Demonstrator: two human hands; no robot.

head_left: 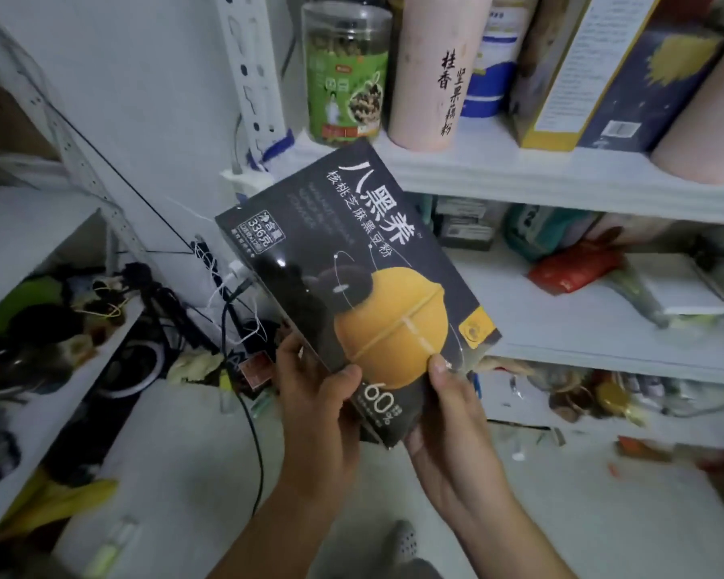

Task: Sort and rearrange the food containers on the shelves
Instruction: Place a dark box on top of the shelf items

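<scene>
Both hands meet at the low end of a black box (360, 277) of powdered food. The left hand (314, 394) grips its lower left edge, thumb curled onto the printed front and fingers out of sight behind. The right hand (448, 415) cups the bottom corner, thumb pressed flat on the orange bowl picture. Holding it low leaves the label uncovered and tilted toward the camera, so I judge it is being read before a place is chosen.

The box hangs in the air in front of the white shelves, touching none of them; its top corner overlaps the front edge of the upper shelf (519, 177) in this view.

On that shelf stand upright containers: a green-labelled jar (345, 73), a pink canister (435, 68) and a leaning blue-and-yellow box (602, 77), so the box probably belongs there. The middle shelf (582, 328) holds loose packets lying flat, a red packet (569, 269) among them. Cables (235, 294) dangle at the left.
</scene>
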